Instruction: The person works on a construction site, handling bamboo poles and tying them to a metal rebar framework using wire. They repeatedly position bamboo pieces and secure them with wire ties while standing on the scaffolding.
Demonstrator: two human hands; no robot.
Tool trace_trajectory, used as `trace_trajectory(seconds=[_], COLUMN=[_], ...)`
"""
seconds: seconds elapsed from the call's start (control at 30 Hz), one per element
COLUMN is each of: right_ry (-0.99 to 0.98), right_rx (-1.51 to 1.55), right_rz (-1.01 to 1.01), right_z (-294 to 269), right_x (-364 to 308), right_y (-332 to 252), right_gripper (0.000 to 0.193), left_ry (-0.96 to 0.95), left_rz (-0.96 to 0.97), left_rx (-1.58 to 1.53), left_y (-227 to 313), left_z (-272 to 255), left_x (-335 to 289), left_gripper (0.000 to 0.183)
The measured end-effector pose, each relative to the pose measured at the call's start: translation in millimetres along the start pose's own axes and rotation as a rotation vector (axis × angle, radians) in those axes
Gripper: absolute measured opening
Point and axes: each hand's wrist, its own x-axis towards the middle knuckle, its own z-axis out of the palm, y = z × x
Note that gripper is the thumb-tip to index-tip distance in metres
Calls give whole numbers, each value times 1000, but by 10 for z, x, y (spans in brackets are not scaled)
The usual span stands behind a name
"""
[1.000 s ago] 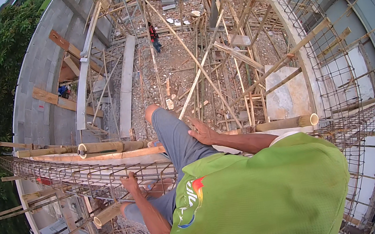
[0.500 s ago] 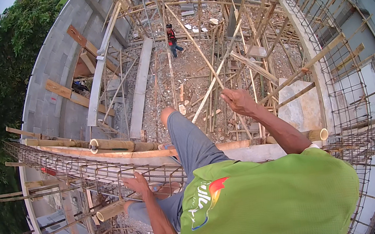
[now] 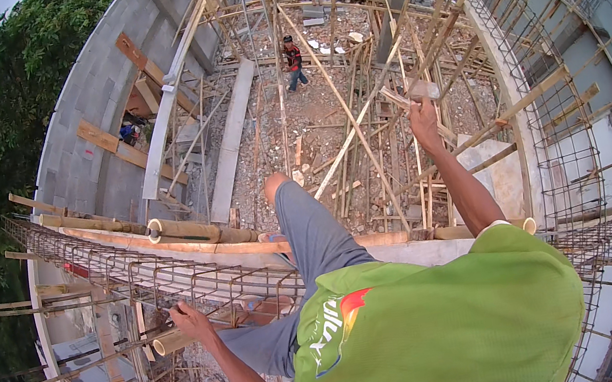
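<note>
My left hand (image 3: 192, 321) is at the steel rebar cage (image 3: 199, 278), beside the cut end of a bamboo pole (image 3: 173, 342). Its fingers look closed around something small and dark by the bars, too small to name. Farther out over the building's inside, my right hand (image 3: 424, 123) is raised with the arm stretched forward. The fingers there seem drawn together; what they hold, if anything, cannot be made out. My legs (image 3: 311, 222) straddle the concrete beam (image 3: 413, 252) and the cage, high above the ground.
Bamboo poles (image 3: 191, 231) lie along the beam. Below is a rubble-covered floor (image 3: 312, 133) with propped poles and a long grey plank (image 3: 233, 142). A person (image 3: 293, 64) in dark red walks there. A block wall (image 3: 79, 116) rises at left; rebar cages (image 3: 558, 149) stand at right.
My right hand has moved forward and to the right. My left hand has shifted left and down, towards the bamboo pole's end. The person below has stepped slightly right in view.
</note>
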Motion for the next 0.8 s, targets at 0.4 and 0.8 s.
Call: trace_trajectory(seconds=[0.4,0.8], right_ry=[213,-687], right_rx=[222,125], right_rz=[1186,458], right_z=[-1267,558], right_x=[-696,-1629], right_y=[1875,759], right_gripper=[26,39], left_ry=[-399,-109], left_rz=[66,13], left_rx=[269,50], left_y=[-863,-306], left_z=[229,-72], left_x=[-792,-489], left_gripper=[51,39])
